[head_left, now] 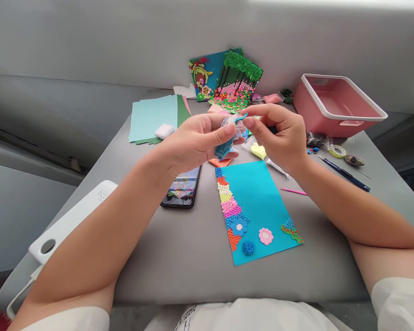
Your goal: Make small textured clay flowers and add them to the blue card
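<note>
My left hand [207, 137] is closed around a small clear plastic bag of blue clay [224, 148], held above the table's middle. At the bag's mouth, my right hand [278, 131] pinches the end of a thin strip of blue clay [242, 117] between thumb and index finger. Below the hands lies a blue card [258, 197] decorated along its left edge with bands of coloured bead-like clay. A blue flower [239, 226], a pink flower [265, 236] and a blue textured ball [248, 248] sit on its lower part.
A phone [182, 188] and a white device [72, 220] lie left. Coloured paper sheets [152, 117] and a white case [164, 131] are behind. Decorated cards [239, 76] lean at the back. Right are a pink bin [338, 105], tape [337, 151], a dark blue tool [345, 173] and a pink stick [294, 191].
</note>
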A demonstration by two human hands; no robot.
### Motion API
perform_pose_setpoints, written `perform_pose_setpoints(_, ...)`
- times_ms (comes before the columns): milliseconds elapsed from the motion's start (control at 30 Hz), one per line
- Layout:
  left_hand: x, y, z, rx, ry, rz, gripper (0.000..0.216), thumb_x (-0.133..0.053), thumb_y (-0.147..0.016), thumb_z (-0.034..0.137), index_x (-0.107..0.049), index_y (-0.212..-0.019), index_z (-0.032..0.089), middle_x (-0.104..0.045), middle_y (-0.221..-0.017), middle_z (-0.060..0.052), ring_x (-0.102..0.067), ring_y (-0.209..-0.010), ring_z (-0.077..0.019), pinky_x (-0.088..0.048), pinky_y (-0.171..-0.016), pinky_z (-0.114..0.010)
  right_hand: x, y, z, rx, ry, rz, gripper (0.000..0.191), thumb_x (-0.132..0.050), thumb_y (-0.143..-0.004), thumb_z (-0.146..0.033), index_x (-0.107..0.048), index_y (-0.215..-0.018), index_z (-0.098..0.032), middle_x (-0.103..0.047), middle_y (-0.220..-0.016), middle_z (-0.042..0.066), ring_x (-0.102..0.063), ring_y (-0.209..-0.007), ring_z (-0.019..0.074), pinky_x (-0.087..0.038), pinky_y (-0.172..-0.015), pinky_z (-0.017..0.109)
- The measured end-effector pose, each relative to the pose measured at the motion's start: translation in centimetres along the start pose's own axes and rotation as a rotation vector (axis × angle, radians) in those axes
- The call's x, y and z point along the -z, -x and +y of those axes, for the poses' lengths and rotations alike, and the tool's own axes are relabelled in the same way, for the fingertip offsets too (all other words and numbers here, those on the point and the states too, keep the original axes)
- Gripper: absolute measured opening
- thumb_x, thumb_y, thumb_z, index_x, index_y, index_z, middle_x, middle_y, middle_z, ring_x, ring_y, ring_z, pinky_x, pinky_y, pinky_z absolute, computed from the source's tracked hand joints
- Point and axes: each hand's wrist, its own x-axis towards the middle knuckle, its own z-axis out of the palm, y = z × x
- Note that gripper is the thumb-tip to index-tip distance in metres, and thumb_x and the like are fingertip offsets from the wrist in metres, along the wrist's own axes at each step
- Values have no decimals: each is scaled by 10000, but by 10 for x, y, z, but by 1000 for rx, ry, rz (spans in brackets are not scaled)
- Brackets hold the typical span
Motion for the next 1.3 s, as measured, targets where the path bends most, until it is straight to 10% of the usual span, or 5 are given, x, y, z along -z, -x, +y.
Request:
perform_pose_setpoints(400,2,-6,-9,-147,-205,102,611,-910,-749,746,-766,-898,171,-691,-909,-40,-627,-785,-123,-530,-695,-232,0,0,-13,-61,-94,-42,314,-815,-954,-547,-844,-900,-240,-534,-606,-42,-435,-573,104,-366,-543,302)
perform_pose_setpoints(667,7,-3,-10,-195,-522,123,619,-883,-842,618,-814,-1273,180,-749,-1061,-68,-637,-885,-165,-523,-764,-262,-2,-5,-5,-307,-225,-62,467,-973,-725,-637,-858,-880,-212,-643,-680,-24,-438,-583,89,-327,-499,284)
perform_pose_setpoints(867,9,-2,-15,-426,-909,339,529,-871,-905,430,-778,-1349,157,-814,-1273,-126,-737,-1162,-288,-568,-1055,-396,-6,-2,-25,-406,-259,-141,594,-678,-1034,-430,-570,-498,-198,-490,-461,-26,-395,-483,80,-332,-513,281)
perform_pose_setpoints(1133,24,-4,-19,-770,-1270,328,402,-664,-1062,465,-744,-1353,200,-793,-1261,-140,-736,-1191,-331,-581,-1051,-480,-2,-4,-48,-726,-723,-572,454,-664,-972,-502,-556,-632,-221,-565,-465,-14,-316,-408,80,-304,-413,246)
perform_pose_setpoints(1300,35,-6,-17,-844,-1410,314,507,-656,-1046,595,-729,-1388,228,-784,-1283,-133,-712,-1119,-327,-570,-1026,-492,1,-4,-53,-778,-775,-429,182,-754,-907,-350,-693,-986,-197,-523,-447,-89,-288,-410,78,-294,-428,234)
